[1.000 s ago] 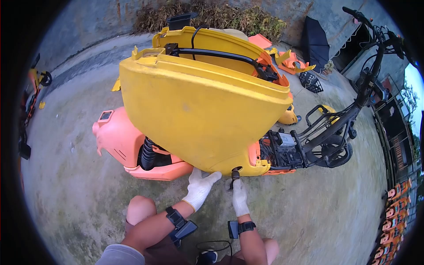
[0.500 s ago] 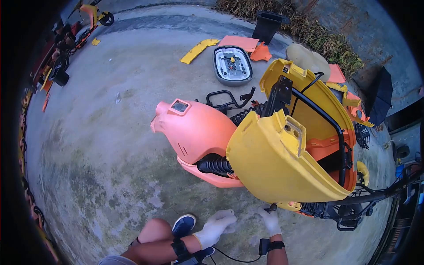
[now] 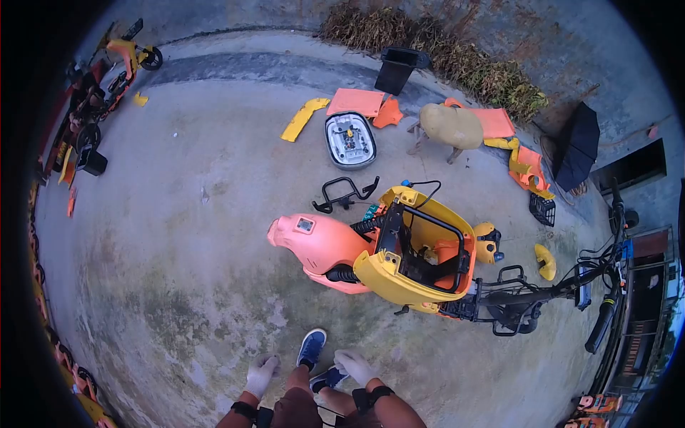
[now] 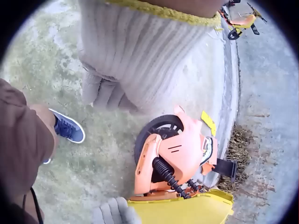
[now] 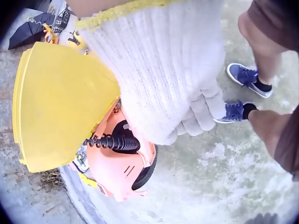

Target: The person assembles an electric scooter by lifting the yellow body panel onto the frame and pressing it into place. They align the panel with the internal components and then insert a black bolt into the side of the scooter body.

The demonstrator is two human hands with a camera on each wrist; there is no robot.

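Both hands wear white knit gloves and hang low before the person's legs, apart from the scooter. In the head view my left hand (image 3: 262,374) is at the left, its fingers (image 4: 105,93) loosely curled with nothing seen in them. My right hand (image 3: 354,365) hangs beside the shoes, fingers (image 5: 201,112) loosely bent with no object showing. Ahead stands a partly stripped scooter with a yellow body shell (image 3: 385,282), a pink rear cover (image 3: 332,242) and black shock absorbers (image 4: 168,175). A small dark piece (image 3: 401,309) juts from the shell's lower edge.
Behind the scooter lie a black tubular rack (image 3: 342,192), an oval case (image 3: 350,140), a cushioned stool (image 3: 451,127), a black bin (image 3: 399,70), loose panels (image 3: 355,102), a basket (image 3: 542,210) and an umbrella (image 3: 576,146). Another scooter (image 3: 128,57) stands far left.
My right hand has left the dark piece at the shell's lower edge, and my left hand has come away from the shell. The person has risen and backed off; the scooter looks smaller.
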